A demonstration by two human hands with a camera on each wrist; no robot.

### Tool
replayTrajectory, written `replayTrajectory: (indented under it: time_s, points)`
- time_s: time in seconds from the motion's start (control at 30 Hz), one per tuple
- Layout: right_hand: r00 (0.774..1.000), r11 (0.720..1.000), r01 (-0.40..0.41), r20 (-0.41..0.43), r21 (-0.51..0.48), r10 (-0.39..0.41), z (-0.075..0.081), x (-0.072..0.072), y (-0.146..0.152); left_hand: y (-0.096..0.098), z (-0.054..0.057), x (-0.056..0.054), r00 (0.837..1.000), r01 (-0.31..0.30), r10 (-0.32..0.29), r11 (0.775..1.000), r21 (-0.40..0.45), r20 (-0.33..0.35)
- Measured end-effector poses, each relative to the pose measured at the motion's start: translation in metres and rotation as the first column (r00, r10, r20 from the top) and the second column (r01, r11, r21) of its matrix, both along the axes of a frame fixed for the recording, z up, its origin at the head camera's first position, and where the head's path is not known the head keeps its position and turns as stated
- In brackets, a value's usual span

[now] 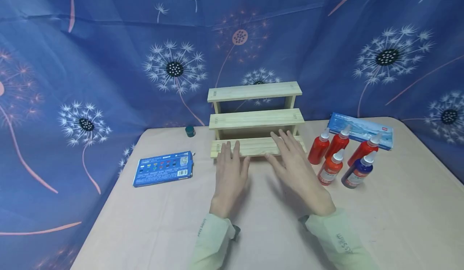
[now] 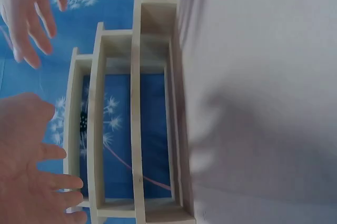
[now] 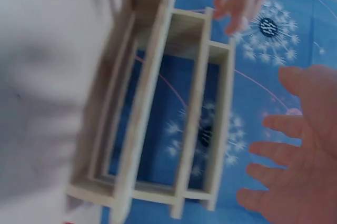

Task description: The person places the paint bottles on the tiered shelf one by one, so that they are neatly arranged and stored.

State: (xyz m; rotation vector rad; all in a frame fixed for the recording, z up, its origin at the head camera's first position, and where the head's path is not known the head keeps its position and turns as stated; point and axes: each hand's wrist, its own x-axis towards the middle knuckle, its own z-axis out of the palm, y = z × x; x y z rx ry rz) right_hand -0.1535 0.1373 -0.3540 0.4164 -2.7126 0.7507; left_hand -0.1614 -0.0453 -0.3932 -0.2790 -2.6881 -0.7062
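Observation:
A three-tier pale wooden step shelf point(image 1: 257, 118) stands at the back middle of the table. My left hand point(image 1: 230, 177) hovers in front of its lowest tier, fingers straight and spread, and overlaps that tier's left part in the head view. Over the right part of the same tier is my right hand point(image 1: 295, 169), also with extended fingers. In the left wrist view the left hand point(image 2: 31, 166) has nothing in it, and the right wrist view shows the right hand point(image 3: 289, 150) with its palm bare. All three shelf boards are bare.
Right of the shelf stand several red paint bottles point(image 1: 319, 148) and a dark blue bottle point(image 1: 358, 172). Behind them lies a flat blue box point(image 1: 362, 130). To the left are another blue box point(image 1: 163, 168) and a small dark green jar point(image 1: 190, 131). A blue dandelion-print cloth point(image 1: 119, 60) hangs behind.

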Motion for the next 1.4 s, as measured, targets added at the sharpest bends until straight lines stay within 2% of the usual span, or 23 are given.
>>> replayTrajectory:
  time_s: [0.13,0.33,0.67,0.83,1.07,1.27,1.4]
  points:
    - [1.000,1.000,0.005,-0.020,-0.025,-0.006,0.017,0.002,0.010,-0.007,0.001,-0.002,1.000,-0.003,0.002,0.998,0.064,0.016]
    - [0.998,0.997,0.023,-0.054,-0.068,-0.027,0.042,0.009,0.030,-0.015,0.001,-0.007,1.000,-0.009,0.007,0.995,0.102,0.024]
    - [0.989,0.985,0.125,-0.070,-0.116,-0.133,0.058,0.021,0.069,-0.031,0.002,-0.011,0.994,-0.066,0.043,0.971,0.229,0.104]
    - [0.975,0.971,0.194,-0.086,-0.137,-0.207,0.058,0.027,0.091,-0.040,-0.002,-0.015,0.991,-0.087,0.055,0.956,0.281,0.123]
    - [0.952,0.937,0.277,-0.072,-0.211,-0.298,0.051,0.035,0.119,-0.050,-0.010,-0.020,0.991,-0.103,0.071,0.943,0.316,0.111]
    - [0.914,0.887,0.371,-0.059,-0.275,-0.401,0.039,0.040,0.142,-0.058,-0.018,-0.026,0.989,-0.117,0.079,0.930,0.350,0.122]
    - [0.901,0.839,0.403,-0.003,-0.366,-0.434,0.026,0.044,0.155,-0.062,-0.023,-0.029,0.983,-0.134,0.070,0.904,0.406,0.169]
